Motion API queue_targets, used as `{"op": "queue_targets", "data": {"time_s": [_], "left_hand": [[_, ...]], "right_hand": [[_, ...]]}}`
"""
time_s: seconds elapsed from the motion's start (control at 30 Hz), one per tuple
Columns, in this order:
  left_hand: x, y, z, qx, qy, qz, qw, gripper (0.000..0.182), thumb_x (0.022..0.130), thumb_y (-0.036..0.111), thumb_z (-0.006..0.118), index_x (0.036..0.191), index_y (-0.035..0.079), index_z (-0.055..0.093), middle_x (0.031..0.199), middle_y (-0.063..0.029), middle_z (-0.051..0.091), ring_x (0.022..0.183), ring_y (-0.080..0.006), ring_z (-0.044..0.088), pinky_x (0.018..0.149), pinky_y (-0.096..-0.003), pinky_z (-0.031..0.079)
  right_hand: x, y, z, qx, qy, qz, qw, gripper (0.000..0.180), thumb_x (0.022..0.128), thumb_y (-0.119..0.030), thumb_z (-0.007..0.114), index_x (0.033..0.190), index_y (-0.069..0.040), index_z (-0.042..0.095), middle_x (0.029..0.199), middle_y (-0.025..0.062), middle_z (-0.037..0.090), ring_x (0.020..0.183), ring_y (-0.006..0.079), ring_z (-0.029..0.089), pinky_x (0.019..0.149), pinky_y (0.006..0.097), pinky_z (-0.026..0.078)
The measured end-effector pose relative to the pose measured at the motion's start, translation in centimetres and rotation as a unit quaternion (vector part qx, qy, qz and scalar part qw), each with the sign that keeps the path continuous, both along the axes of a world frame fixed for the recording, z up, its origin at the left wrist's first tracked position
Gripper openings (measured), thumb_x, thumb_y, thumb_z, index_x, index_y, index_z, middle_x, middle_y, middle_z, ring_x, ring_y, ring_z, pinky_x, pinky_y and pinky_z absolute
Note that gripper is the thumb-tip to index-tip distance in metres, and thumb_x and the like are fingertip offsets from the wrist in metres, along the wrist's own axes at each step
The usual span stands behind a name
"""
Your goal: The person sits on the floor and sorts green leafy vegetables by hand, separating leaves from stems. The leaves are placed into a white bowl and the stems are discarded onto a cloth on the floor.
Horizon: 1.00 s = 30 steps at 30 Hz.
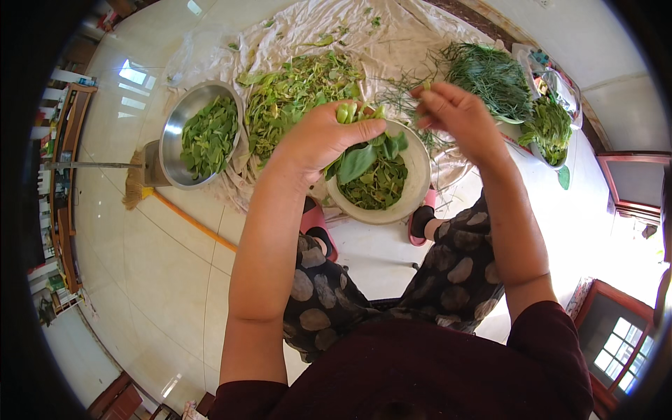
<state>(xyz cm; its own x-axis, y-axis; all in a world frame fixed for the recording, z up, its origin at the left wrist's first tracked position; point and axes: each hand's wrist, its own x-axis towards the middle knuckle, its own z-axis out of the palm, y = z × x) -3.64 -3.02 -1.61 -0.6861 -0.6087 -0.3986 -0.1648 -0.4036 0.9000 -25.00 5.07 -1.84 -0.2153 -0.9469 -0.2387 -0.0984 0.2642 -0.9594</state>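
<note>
A bunch of leafy greens is gripped in my left hand, its pale stem ends poking up between thumb and fingers and its leaves hanging down. Below it stands a pale round bowl holding small green leaves. To the right my right hand is raised, thumb and fingertips pinched on a small pale green piece. A big heap of loose greens lies on the cloth beyond my left hand.
A steel basin of green leaves stands at left, near a dustpan and a broom. Thin green stalks are piled at right, beside another bowl of leafy greens. A crumpled pale cloth covers the tiled floor there. My feet flank the pale bowl.
</note>
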Motion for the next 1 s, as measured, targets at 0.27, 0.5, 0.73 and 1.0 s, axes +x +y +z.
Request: {"op": "queue_targets", "data": {"time_s": [0.27,0.5,0.73,1.0], "left_hand": [[-0.4,-0.3,-0.5,0.021,0.028,0.044,0.998,0.029,0.080,0.016,0.073,0.102,0.000,0.064,0.090,-0.0065,0.067,0.077,-0.0136,0.062,0.071,-0.0278,0.050],[0.2,-0.3,0.4,-0.001,-0.037,-0.004,0.999,0.027,0.081,0.015,0.068,0.104,0.001,0.063,0.091,-0.0039,0.066,0.078,-0.0112,0.060,0.071,-0.0257,0.048],[0.1,0.4,1.5,-0.075,-0.117,-0.005,0.990,0.037,0.081,0.017,0.067,0.113,-0.001,0.060,0.095,-0.0060,0.066,0.084,-0.0132,0.061,0.078,-0.0260,0.048],[0.5,-0.3,0.2,0.009,-0.008,-0.021,1.000,0.037,0.083,0.018,0.067,0.114,0.000,0.059,0.097,-0.0058,0.066,0.086,-0.0118,0.060,0.078,-0.0266,0.048]], "right_hand": [[1.2,0.6,-0.4,-0.003,0.038,0.154,0.987,0.022,0.090,-0.021,0.062,0.094,0.000,0.067,0.073,-0.0005,0.061,0.065,0.0070,0.056,0.063,0.0226,0.046],[-0.3,0.6,-0.7,-0.012,0.070,0.156,0.985,0.028,0.093,-0.026,0.059,0.090,0.000,0.065,0.072,-0.0002,0.060,0.064,0.0067,0.055,0.062,0.0228,0.044],[-0.9,0.2,-0.9,-0.071,0.114,0.077,0.988,0.030,0.094,-0.027,0.056,0.093,0.001,0.065,0.073,0.0008,0.061,0.066,0.0079,0.057,0.065,0.0222,0.046],[-0.4,0.6,0.5,0.018,-0.094,0.082,0.992,0.033,0.094,-0.032,0.056,0.102,-0.001,0.065,0.087,0.0048,0.065,0.076,0.0095,0.062,0.072,0.0220,0.050]]}}
